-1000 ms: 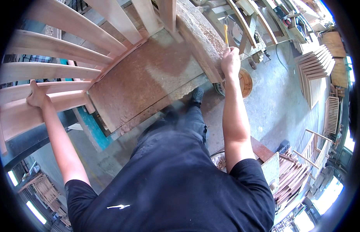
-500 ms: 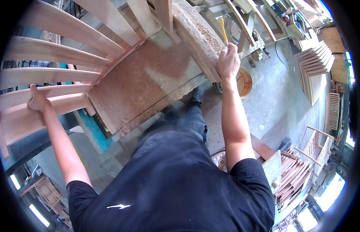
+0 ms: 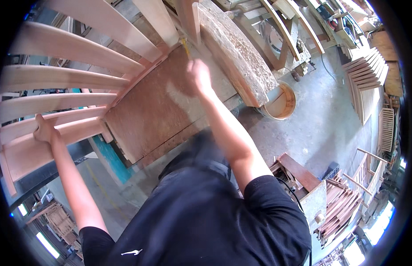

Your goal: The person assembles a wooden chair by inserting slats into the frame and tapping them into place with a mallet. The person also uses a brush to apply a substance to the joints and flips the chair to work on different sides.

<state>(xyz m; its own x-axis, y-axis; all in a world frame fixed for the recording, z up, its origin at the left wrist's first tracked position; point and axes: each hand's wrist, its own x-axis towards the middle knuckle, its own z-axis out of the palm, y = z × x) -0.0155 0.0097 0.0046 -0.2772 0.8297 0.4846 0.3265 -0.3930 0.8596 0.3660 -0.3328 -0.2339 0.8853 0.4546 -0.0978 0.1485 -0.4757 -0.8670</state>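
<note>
The right hand [image 3: 199, 76] is closed in a tight grip on a thin yellow-handled tool [image 3: 187, 48], its far end close to the far-right part of a slatted wooden frame [image 3: 73, 48]; whether they touch I cannot tell. At left, the left hand [image 3: 45, 131] has its grip curled over the frame's nearest slat. The frame stands along the left and far sides of the brown table [image 3: 148, 119]. A round bucket [image 3: 293, 105] sits on the floor at right.
</note>
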